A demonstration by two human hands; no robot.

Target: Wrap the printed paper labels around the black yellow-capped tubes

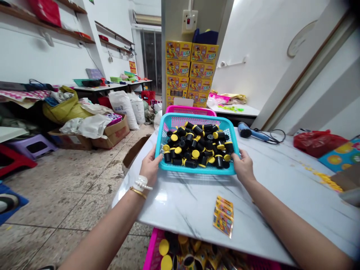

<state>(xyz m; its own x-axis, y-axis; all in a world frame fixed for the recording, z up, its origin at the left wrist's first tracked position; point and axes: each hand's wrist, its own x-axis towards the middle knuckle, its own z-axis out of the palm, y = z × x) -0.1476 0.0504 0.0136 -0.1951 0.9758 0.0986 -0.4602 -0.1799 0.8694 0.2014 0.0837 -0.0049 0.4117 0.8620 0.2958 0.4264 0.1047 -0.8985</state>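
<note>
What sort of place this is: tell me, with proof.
Probably a small packing or assembly workshop: a turquoise basket of black-and-yellow pieces, stacked yellow printed boxes, and bulging white sacks on the floor.

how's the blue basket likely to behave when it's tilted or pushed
The blue basket may flex a little, its walls being thin and perforated. Tilted, its black cylinders would probably roll or slide, lying loose and jumbled.

head view, facing forward, downward (near)
</note>
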